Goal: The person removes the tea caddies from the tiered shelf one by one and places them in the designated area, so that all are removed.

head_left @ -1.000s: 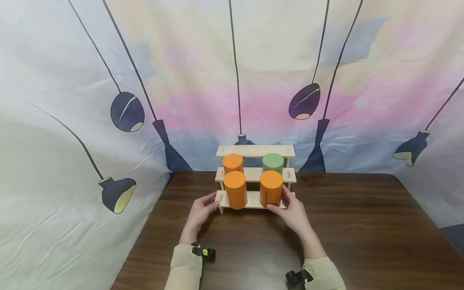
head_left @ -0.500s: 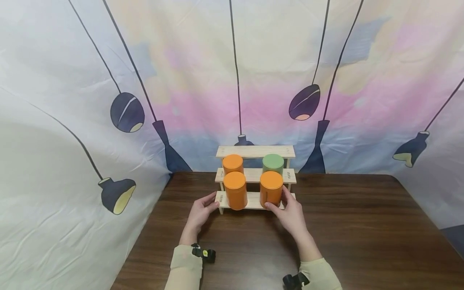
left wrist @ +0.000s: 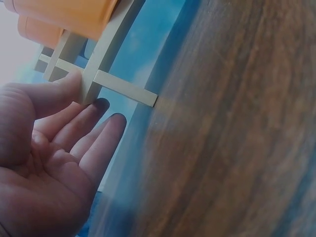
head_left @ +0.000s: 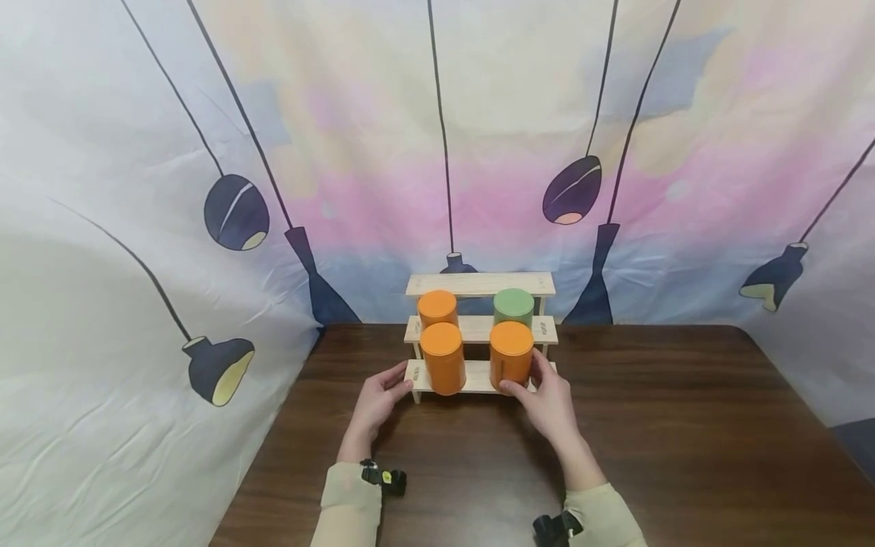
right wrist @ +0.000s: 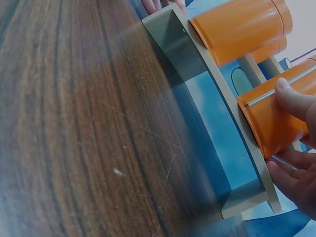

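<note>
A three-tier wooden display stand (head_left: 481, 286) sits at the back of the table. My left hand (head_left: 376, 399) pinches the left end of its lowest board; in the left wrist view the thumb lies above the board (left wrist: 111, 39) and fingers reach beneath. With my right hand (head_left: 552, 403) I hold the right orange canister (head_left: 511, 357), which stands upright on that same board. The right wrist view has the thumb on the side of this canister (right wrist: 269, 123). Another orange canister (head_left: 443, 361) stands to its left. One orange canister (head_left: 437, 305) and a green canister (head_left: 513, 304) occupy the middle tier.
Dark wood tabletop (head_left: 683, 433) surrounds the stand. A printed cloth (head_left: 383, 152) with painted hanging lamps covers the wall close behind. Black cameras are strapped at both wrists, over pale sleeves (head_left: 349, 501).
My right thumb and forearm have shifted slightly left, with the thumb farther across the front of the orange canister. The left hand keeps its place, and the canisters stay on the stand.
</note>
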`<state>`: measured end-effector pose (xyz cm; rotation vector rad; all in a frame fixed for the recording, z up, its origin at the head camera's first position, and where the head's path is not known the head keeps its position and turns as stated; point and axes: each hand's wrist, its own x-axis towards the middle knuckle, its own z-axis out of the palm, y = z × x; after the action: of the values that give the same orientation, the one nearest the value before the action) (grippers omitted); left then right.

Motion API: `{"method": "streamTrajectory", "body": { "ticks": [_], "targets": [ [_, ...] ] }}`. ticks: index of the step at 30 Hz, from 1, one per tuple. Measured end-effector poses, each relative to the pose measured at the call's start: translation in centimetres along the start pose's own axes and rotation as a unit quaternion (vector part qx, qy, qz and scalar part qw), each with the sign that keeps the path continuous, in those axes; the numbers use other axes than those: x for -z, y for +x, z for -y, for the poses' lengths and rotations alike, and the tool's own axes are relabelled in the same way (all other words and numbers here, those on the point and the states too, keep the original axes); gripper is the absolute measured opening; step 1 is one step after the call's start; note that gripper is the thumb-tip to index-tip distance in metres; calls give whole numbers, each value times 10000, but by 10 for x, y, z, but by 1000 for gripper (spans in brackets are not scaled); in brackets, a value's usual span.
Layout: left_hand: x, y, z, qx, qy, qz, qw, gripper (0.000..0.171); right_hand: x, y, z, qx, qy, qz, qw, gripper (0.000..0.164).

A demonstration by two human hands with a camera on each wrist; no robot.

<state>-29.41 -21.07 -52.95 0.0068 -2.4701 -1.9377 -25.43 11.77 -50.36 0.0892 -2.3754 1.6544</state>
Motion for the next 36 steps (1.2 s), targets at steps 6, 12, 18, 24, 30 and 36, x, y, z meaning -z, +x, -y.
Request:
{"method": "streamTrajectory", "body": {
  "ticks": [6, 12, 18, 24, 30, 36],
  "targets": [
    [3, 0, -1, -67, 86, -47, 9999, 50, 2, 5, 2, 59, -68, 35, 10000, 81],
    [2, -2, -4, -55, -5, 41, 10000, 52, 7, 5, 2, 50, -16, 64, 10000, 78],
    [1, -3, -5, 44, 19, 25, 10000, 52, 17, 3, -1, 16, 120, 333, 9994, 77],
    [2, -2, -4, -1, 37, 63, 10000, 54, 38, -1, -7, -4, 279, 685, 9973, 77],
    [0, -2, -5, 5, -53, 63, 10000, 56, 63, -4, -10, -146, 153, 756, 9969, 76],
    [-1, -1, -3, 44, -92, 67, 9999, 56, 85, -6, -14, -260, 24, 654, 9975, 76]
  ]
}}
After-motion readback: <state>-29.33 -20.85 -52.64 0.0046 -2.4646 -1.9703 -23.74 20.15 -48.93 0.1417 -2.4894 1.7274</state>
